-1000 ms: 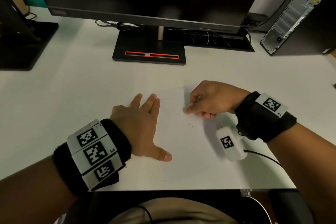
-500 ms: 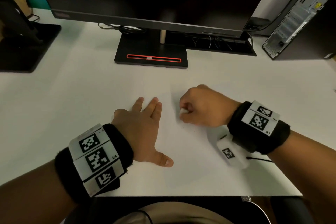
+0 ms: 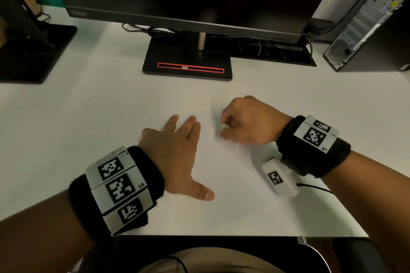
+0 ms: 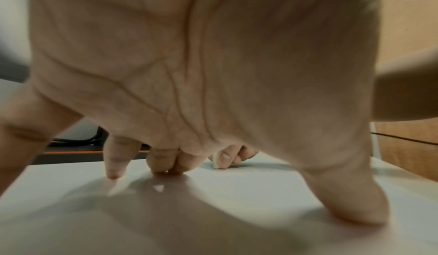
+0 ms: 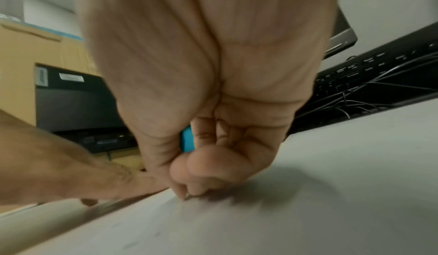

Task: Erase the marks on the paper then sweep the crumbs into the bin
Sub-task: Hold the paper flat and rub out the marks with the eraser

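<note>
A white sheet of paper [image 3: 224, 175] lies on the white desk [image 3: 88, 122], with a few faint dark marks [image 3: 235, 155] near its middle. My left hand [image 3: 177, 150] lies flat on the paper's left edge, fingers straight and thumb spread. My right hand [image 3: 246, 124] grips a white eraser [image 3: 225, 127] in curled fingers and holds its tip against the paper's upper part. The eraser [image 4: 217, 162] also shows beyond my left fingers [image 4: 116, 158] in the left wrist view. Its blue sleeve [image 5: 187, 139] shows inside my right fist [image 5: 201, 169]. No bin is in view.
A monitor on a black stand [image 3: 188, 62] stands behind the paper, with cables [image 3: 266, 49] to its right. A computer tower [image 3: 372, 26] is at the back right and a second black stand [image 3: 28, 51] at the back left. The desk's front edge [image 3: 221, 236] is near my body.
My right hand has rubbed the eraser a little leftward and up the paper, turning over into a closed fist. The left hand has stayed flat on the paper.
</note>
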`<state>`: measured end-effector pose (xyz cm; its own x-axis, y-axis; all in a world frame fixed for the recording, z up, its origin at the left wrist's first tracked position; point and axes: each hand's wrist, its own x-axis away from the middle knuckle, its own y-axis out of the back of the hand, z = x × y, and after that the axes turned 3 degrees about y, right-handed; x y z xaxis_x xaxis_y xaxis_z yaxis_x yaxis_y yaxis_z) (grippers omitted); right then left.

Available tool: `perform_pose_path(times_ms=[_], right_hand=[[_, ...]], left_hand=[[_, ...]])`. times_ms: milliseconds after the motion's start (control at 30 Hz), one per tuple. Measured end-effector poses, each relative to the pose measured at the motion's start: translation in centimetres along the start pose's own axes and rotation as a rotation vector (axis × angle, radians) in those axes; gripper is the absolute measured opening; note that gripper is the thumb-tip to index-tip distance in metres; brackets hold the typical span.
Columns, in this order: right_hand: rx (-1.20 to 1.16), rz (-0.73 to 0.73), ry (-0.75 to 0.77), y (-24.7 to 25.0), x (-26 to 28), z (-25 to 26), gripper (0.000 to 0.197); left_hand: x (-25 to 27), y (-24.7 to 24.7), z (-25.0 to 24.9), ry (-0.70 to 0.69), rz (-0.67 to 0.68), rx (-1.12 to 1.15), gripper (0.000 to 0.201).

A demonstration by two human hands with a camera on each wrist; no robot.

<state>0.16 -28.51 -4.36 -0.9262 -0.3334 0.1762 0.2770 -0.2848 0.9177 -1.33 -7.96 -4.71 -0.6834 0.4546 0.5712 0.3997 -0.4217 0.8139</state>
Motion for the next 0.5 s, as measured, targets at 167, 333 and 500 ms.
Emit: perform_pose_path(times_ms=[167,333,500], right_hand=[[-0.027,0.132,0.132,-1.2,0.7,2.4,0.021],[0.013,0.023,0.053,-0.4,-0.3,1.2,0.028],[-0.022,0.118,0.137,-1.4,-0.2,2.9,0.026]], left_hand=[[0.0,-0.2,0.2,-0.007,0.006,0.006,0.145],[-0.1,-0.4,0.4,-0.009,0.002,0.013,0.145],[-0.2,-0.6,0.5,-0.011,-0.006,0.021,0.144]])
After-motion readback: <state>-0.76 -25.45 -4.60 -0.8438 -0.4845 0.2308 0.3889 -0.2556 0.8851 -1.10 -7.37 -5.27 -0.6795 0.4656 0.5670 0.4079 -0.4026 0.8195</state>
